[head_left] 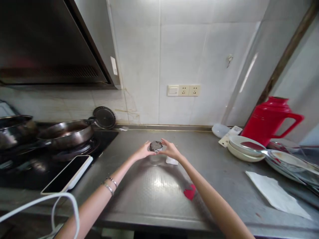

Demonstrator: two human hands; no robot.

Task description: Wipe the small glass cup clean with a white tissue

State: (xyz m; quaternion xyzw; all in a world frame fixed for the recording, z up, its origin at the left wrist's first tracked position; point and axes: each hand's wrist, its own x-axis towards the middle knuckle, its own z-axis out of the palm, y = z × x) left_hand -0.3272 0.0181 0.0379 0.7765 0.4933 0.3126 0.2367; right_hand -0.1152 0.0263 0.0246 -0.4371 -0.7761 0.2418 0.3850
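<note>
Small round item (156,146), quantity one, dark top with a silvery, crinkled edge: located in the head view over the middle of the metal counter (139,202), between the left hand (144,150) and the right hand (171,149). The thumb and fingers of each hand are parted around the item and clamped on its edge from opposite sides. A pale, clear shape shows directly below; whether it is a reflection or part of the item cannot be told. Two bracelets (109,186) encircle the left wrist. Near the right hand lie one small white piece (171,161) and, closer to the counter's front edge, one red piece (190,192). One phone (67,174) lies at left. Two cooking vessels stand on the stove (30,174): one pot (16,132), contents not discernible, and one pan (72,134), brownish inside. At right, two pale bowls (245,149) are stacked, the upper resting in the lower, beside one red jug (267,119), contents hidden. One white sheet (276,194) lies in front of them. The wall carries two sockets (189,90) and one switch (173,90).
</note>
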